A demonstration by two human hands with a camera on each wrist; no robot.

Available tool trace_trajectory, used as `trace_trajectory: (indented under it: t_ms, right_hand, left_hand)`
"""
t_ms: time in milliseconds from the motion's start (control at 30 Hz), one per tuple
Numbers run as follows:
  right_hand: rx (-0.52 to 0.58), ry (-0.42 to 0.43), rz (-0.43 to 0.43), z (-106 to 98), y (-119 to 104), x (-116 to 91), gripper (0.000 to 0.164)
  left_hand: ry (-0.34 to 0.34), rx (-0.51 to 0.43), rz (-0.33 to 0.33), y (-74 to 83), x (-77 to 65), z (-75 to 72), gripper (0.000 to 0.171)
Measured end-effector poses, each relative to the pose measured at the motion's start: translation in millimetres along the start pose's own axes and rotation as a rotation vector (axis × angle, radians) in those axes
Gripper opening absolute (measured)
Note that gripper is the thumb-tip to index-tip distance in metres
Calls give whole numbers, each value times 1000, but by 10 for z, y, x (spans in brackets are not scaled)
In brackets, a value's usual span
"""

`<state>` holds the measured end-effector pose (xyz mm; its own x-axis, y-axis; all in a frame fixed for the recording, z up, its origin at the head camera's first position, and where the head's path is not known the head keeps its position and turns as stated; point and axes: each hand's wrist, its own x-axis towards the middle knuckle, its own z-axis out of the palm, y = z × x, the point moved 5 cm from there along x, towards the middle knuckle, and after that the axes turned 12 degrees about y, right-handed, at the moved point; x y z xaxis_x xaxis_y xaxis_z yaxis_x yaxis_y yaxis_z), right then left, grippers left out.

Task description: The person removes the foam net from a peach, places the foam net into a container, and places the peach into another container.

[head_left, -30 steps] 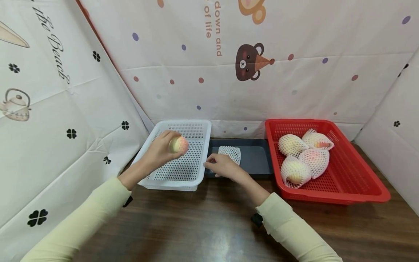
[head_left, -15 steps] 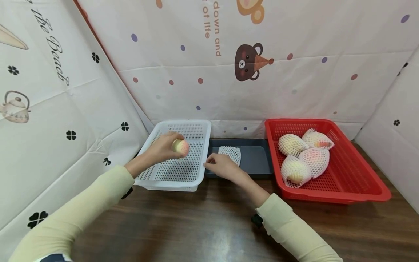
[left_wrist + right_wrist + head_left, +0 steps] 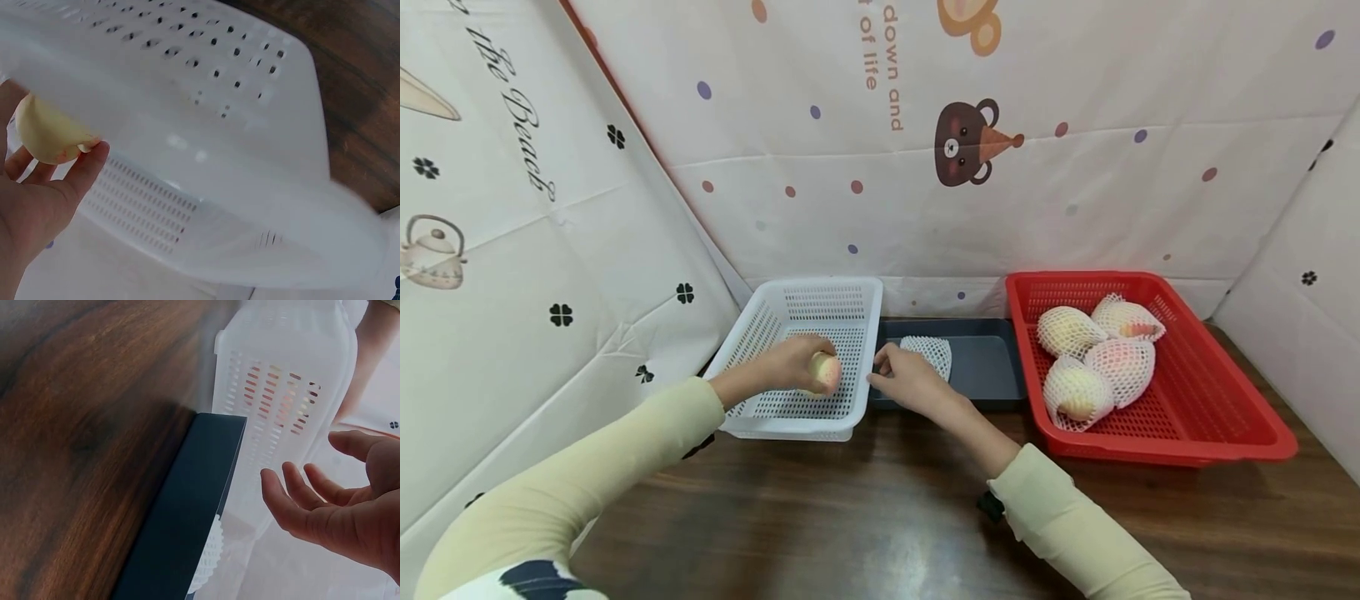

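My left hand grips a pale yellow and pink peach low inside the white perforated basket. In the left wrist view the thumb and fingers close round the peach, beyond the basket's rim. My right hand holds nothing and hovers over the left part of the dark tray, fingertips near the basket's right rim. In the right wrist view its fingers are loosely bent, with thumb and fingertips apart. Partly hidden behind this hand, a white foam net sleeve lies in the tray.
At the right stands a red basket with several fruits in white foam nets. The dark tray sits between both baskets on a brown wooden table. Printed white cloth hangs behind and at both sides.
My left hand has moved down and slightly right, carrying the peach from above the white basket to low inside it. The right hand has stayed almost still.
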<state>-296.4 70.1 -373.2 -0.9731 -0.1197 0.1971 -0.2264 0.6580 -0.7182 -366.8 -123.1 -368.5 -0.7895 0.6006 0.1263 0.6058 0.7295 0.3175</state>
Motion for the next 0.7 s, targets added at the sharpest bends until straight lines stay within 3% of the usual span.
trace_trajectory:
  t_ms: [233, 467, 700]
  right_hand:
    - [2, -4, 30, -22, 31, 0, 33]
    - [-5, -9, 38, -12, 64, 10, 31]
    - [-22, -15, 2, -79, 8, -14, 31]
  left_hand:
    - [-90, 38, -46, -22, -32, 129, 62]
    - [-145, 43, -78, -46, -23, 161, 65]
    - [-138, -9, -56, -43, -47, 100, 67]
